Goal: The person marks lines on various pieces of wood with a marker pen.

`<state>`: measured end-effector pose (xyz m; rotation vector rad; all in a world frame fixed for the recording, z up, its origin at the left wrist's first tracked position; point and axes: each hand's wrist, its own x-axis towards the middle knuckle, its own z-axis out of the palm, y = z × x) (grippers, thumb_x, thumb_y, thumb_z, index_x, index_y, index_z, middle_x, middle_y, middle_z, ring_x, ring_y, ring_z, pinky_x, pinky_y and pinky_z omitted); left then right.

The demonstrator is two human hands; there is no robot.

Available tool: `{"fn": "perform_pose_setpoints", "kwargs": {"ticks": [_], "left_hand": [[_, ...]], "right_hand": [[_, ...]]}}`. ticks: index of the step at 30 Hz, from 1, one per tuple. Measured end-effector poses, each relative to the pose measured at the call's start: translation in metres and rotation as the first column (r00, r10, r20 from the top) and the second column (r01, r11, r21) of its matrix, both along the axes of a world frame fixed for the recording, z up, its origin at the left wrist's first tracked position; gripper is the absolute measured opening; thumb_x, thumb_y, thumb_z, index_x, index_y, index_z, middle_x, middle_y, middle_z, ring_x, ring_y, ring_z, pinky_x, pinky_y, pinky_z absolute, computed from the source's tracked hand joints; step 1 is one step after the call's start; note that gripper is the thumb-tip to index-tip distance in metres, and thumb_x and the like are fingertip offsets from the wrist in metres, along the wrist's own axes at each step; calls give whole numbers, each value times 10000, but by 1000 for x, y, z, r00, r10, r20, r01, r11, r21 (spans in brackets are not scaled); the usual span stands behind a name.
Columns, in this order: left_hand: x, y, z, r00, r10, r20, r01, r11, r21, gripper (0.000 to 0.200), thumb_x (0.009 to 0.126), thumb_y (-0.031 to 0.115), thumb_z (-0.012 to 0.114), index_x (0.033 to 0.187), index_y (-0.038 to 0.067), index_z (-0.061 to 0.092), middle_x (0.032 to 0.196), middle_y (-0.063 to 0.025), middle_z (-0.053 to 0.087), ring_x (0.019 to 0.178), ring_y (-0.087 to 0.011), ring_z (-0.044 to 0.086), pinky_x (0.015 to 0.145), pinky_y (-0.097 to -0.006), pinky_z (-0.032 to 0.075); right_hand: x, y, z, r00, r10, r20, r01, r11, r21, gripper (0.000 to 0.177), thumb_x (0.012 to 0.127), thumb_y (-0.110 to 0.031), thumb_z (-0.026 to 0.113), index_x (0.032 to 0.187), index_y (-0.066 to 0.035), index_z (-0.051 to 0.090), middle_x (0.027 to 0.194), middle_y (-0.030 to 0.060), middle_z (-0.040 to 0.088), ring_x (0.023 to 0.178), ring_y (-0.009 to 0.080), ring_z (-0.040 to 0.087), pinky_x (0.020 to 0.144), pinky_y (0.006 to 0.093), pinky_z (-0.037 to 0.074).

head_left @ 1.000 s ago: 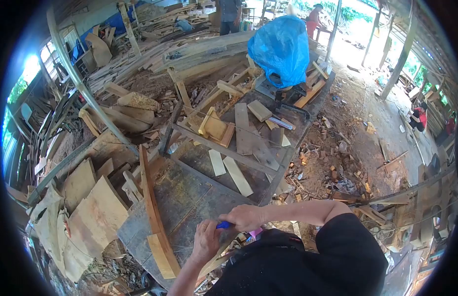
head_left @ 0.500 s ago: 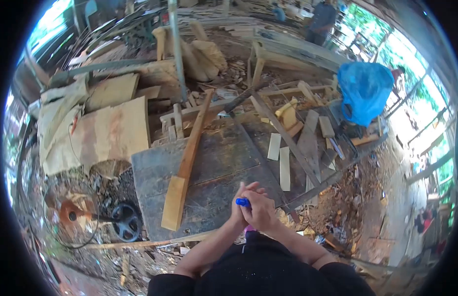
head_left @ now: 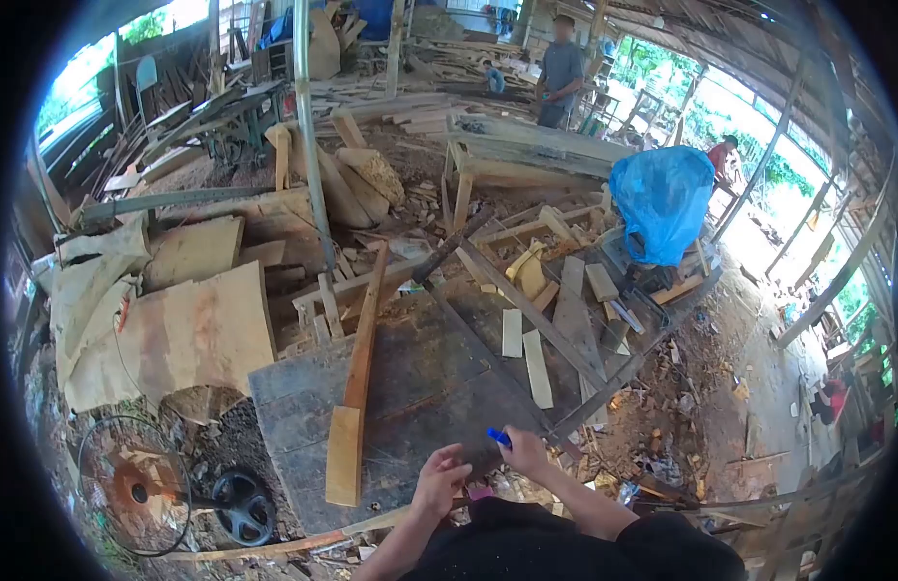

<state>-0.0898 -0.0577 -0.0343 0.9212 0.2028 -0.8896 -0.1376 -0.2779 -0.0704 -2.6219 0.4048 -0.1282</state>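
Note:
My right hand (head_left: 526, 453) is closed round a blue object (head_left: 499, 437), perhaps a marker, which sticks out past the fingers at the front edge of the dark wooden table (head_left: 420, 378). To its left, my left hand (head_left: 441, 479) is raised with its fingers apart and nothing in it. The two hands do not touch. Left of them, a long brown wooden piece (head_left: 365, 329) lies on the table, with a paler block (head_left: 343, 455) at its near end. Two pale strips (head_left: 537, 368) lie beyond my right hand.
A blue plastic bag (head_left: 662, 203) stands at the table's back right. Large pale boards (head_left: 187, 324) lean at the left, above a fan (head_left: 139, 494). A person (head_left: 560, 73) stands in the back, and others sit farther off. Wood scraps litter the ground.
My hands were together and have come apart, the left moving left and the right moving right with the blue object. The view has tilted up, showing more of the background.

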Motion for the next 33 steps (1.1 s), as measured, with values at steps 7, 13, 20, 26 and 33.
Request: {"fn": "perform_pose_setpoints", "kwargs": {"ticks": [7, 13, 20, 26, 33], "left_hand": [[5, 0, -20, 988, 136, -76, -139, 990, -37, 433, 884, -23, 666, 1286, 45, 520, 907, -52, 621, 710, -140, 604, 614, -273, 511], [8, -41, -45, 989, 136, -65, -137, 991, -1, 312, 972, 119, 591, 1278, 69, 556, 801, 1, 594, 618, -112, 578, 551, -281, 499], [-16, -87, -26, 984, 169, -55, -154, 964, 215, 222, 972, 146, 592, 1184, 83, 609, 825, 32, 565, 720, -70, 513, 633, -241, 431], [-52, -102, -55, 956, 207, -207, -144, 948, 282, 213, 984, 144, 560, 1187, 99, 606, 885, 18, 603, 735, -65, 532, 651, -228, 449], [-81, -55, -64, 814, 580, -8, -504, 714, 486, 224, 973, 186, 573, 1144, 47, 611, 847, 6, 584, 730, -67, 546, 616, -204, 447]], "right_hand": [[31, 10, 27, 942, 116, 314, -185, 963, 196, 180, 819, -170, 707, 907, -35, 629, 799, 195, 640, 750, 393, 645, 657, 448, 508], [8, -12, 263, 828, 87, 554, -457, 678, 576, 158, 899, -188, 673, 871, -34, 655, 803, -3, 600, 730, 73, 539, 617, 234, 432], [-9, -79, 305, 294, 324, 899, -919, -161, 359, 221, 888, -203, 722, 1064, -335, 703, 673, -4, 517, 523, 108, 423, 449, 251, 310], [21, -95, 286, 142, 201, 969, -744, -625, 238, 324, 907, -99, 688, 1068, -380, 714, 611, -8, 469, 427, 62, 297, 393, 215, 218], [49, -96, 274, 59, 154, 986, -566, -808, 160, 371, 905, -51, 677, 1098, -367, 698, 606, 6, 467, 412, 59, 292, 377, 214, 216]]}}
